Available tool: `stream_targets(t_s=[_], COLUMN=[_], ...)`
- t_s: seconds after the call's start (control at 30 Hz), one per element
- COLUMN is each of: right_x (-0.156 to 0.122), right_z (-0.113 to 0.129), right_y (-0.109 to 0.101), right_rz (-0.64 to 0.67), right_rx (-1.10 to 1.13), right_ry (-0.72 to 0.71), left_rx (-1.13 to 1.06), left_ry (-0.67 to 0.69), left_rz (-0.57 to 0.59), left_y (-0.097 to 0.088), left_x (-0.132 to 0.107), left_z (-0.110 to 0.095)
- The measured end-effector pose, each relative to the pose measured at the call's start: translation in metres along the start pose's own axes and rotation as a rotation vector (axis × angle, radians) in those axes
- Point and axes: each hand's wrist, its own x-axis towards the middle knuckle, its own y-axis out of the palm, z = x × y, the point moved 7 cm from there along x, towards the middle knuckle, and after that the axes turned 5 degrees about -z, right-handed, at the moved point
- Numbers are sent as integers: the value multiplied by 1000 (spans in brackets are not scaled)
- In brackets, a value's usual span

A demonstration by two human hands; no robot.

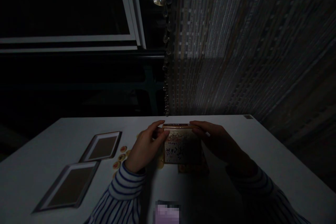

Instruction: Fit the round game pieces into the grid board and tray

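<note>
A flat chess box (181,148), with "chess" and Chinese characters printed upside down on its face, is held between my two hands above the white table. My left hand (147,143) grips its upper left corner, thumb on the face and fingers behind. At the upper right corner, my right hand (215,138) pinches the box the same way. Under and behind the box lies a dark reddish patterned box (194,169), mostly covered. Round wooden chess pieces (121,157) are scattered beside my left wrist, and some are partly hidden by it.
Two shallow open trays or lids (118,144) (90,178) lie on the left of the white table (273,168). A small dark rectangle (247,117) sits at the far right corner. Beyond the table hang a string curtain (210,59) and a dark window (133,14).
</note>
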Motion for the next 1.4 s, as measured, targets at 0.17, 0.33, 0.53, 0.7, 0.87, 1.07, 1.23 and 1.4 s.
stream_targets(t_s=[0.17,0.33,0.53,0.7,0.87,1.07,1.23,1.4], right_x=[-3,-7,-4,-4,-3,-1,-1,-6], right_z=[0,12,27,23,21,32,35,35], right_y=[6,13,9,6,4,-2,-1,7], right_rz=[15,70,82,20,-26,-40,-20,11], right_rx=[15,-45,-94,-99,-99,-191,-213,-198], right_ry=[-35,-189,-226,-170,-195,-274,-291,-314], left_rx=[131,222,317,376,381,379,404,374], left_ry=[156,315,411,493,539,550,561,581], left_rz=[-15,80,94,21,-44,-77,-66,-6], left_y=[1,12,12,4,-3,-5,-3,6], left_x=[-3,-9,-12,-14,-14,-12,-15,-21], left_z=[-12,-24,-30,-38,-42,-40,-42,-51])
